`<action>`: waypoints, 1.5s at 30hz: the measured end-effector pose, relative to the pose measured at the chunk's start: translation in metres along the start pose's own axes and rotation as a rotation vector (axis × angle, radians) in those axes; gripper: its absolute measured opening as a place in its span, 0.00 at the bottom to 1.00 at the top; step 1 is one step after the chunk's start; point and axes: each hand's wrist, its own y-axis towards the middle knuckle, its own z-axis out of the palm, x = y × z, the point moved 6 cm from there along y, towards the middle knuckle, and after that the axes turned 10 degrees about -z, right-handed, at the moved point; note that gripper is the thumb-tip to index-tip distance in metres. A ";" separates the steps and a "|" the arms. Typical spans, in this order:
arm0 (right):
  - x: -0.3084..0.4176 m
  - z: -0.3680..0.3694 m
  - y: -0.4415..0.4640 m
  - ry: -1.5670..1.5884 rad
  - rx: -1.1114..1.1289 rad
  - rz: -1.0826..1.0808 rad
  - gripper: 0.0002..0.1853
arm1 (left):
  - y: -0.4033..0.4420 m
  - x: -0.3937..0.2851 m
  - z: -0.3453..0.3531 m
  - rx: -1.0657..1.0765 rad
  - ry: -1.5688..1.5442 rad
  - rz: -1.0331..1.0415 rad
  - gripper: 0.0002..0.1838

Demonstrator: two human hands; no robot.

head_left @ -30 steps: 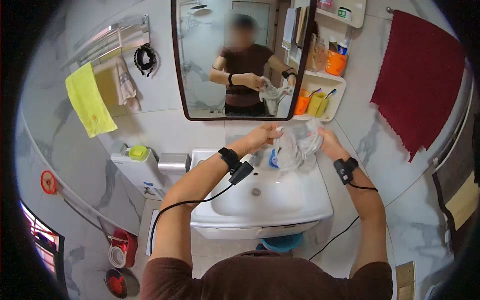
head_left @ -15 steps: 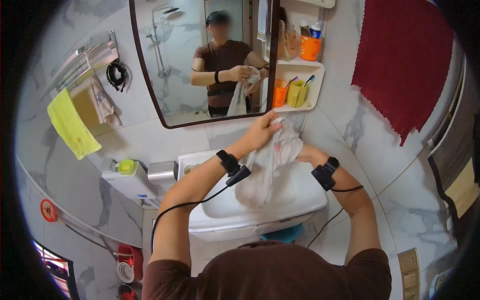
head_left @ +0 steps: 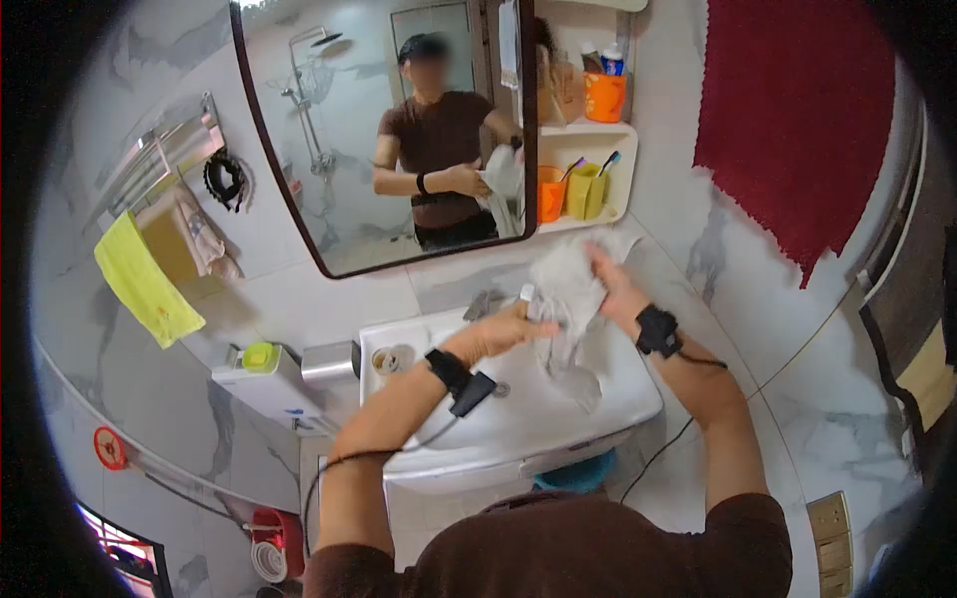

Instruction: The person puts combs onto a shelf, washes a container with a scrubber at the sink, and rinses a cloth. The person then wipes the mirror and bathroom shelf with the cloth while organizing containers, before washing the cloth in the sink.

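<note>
A thin, crumpled white cloth (head_left: 566,274) hangs in folds over the right half of the white washbasin (head_left: 449,419); its lower end droops into the bowl. My left hand (head_left: 503,334) grips the cloth's left edge, thumb up, with a small white patch by the thumb tip. On the other side, my right hand (head_left: 616,287) has its fingers closed on the upper right part of the cloth. Blur hides the exact hold of both hands. Behind my left hand, the grey faucet (head_left: 485,303) partly shows. Whether the cloth is a garment, I cannot tell.
A mirror (head_left: 399,149) hangs above the basin, beside a corner shelf (head_left: 623,199) with orange and yellow cups. A glass (head_left: 387,361) stands on the basin's left ledge. Cables run from both wristbands. Below sits a blue basin (head_left: 576,472); a dark red cloth (head_left: 797,120) hangs right.
My left hand has come down and nearer, turning thumb-up. My right hand, earlier behind the cloth, now shows at its right. The cloth has swung up and right, uncovering the faucet and drain.
</note>
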 end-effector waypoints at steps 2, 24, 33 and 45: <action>-0.014 -0.009 -0.010 -0.183 -0.032 0.011 0.24 | 0.014 0.002 -0.007 -0.133 0.299 0.083 0.23; -0.049 -0.082 -0.048 -0.279 -0.090 0.326 0.18 | -0.013 -0.002 -0.074 -0.477 0.540 -0.029 0.16; -0.032 -0.106 -0.039 -0.438 0.119 0.370 0.24 | -0.052 -0.044 -0.072 -0.723 0.985 -0.272 0.19; -0.030 -0.063 -0.010 -0.364 -0.004 -0.474 0.10 | -0.093 -0.104 0.059 -0.221 1.246 0.302 0.19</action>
